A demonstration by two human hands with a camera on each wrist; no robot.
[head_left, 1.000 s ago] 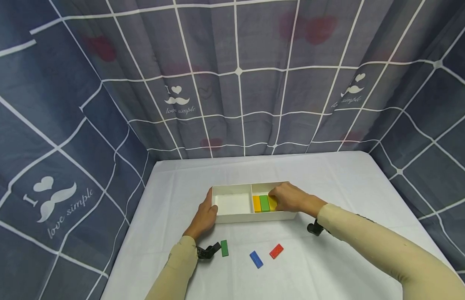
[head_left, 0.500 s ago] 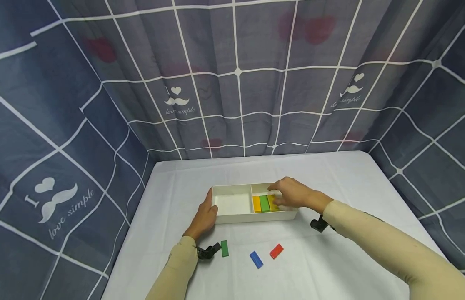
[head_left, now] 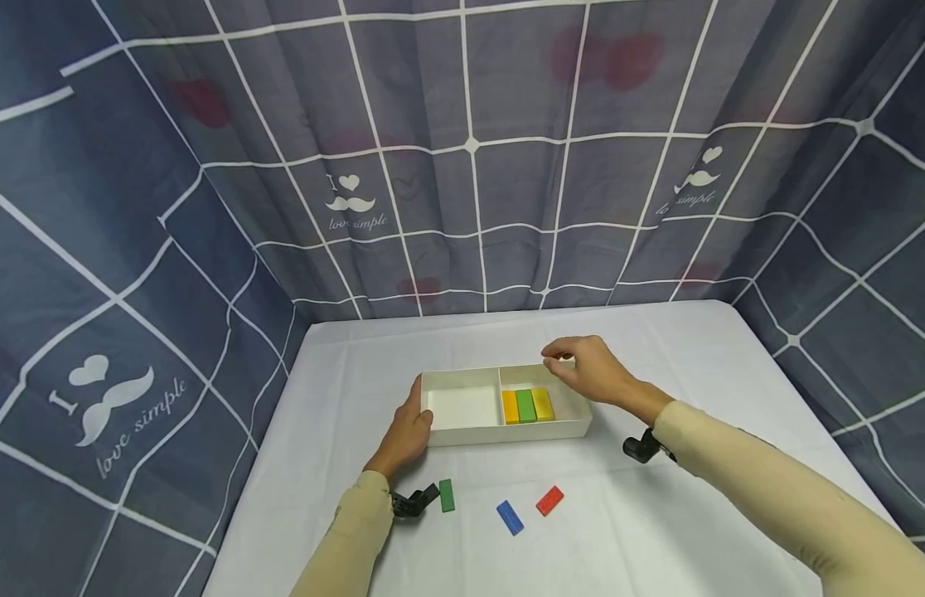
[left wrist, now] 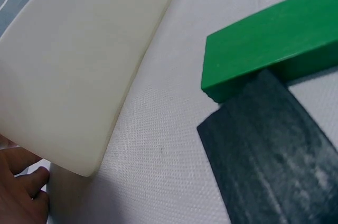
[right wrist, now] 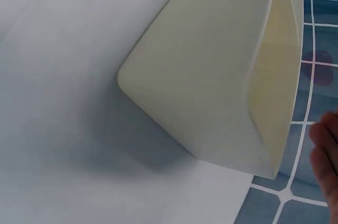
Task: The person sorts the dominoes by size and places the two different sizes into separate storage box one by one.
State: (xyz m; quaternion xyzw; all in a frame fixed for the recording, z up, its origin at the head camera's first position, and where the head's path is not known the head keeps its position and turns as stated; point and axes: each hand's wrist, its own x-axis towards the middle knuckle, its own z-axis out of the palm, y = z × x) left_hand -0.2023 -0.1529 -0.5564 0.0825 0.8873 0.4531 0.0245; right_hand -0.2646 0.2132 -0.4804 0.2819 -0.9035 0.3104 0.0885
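A white two-compartment box (head_left: 477, 434) stands on the table. My left hand (head_left: 403, 433) grips its left end, thumb at the front corner; the left wrist view shows curled fingers (left wrist: 24, 184) at the box's end. In the right compartment, an orange-yellow block (head_left: 510, 406), a light green block (head_left: 525, 405) and a yellow block (head_left: 543, 404) lie side by side against the divider. Over that compartment's back right rim hovers my right hand (head_left: 600, 371), fingers loosely bent and holding nothing. The left compartment holds nothing.
Before the box lie a dark green block (head_left: 447, 495) near the left wrist camera, a blue block (head_left: 510, 517) and a red block (head_left: 549, 500). A white cloth (head_left: 641, 531) covers the table. Grid-patterned curtains (head_left: 433, 191) enclose its back and sides.
My right hand has let go of the yellow block and risen up and back, uncovering the right part of the compartment. The left hand and box have stayed in place.
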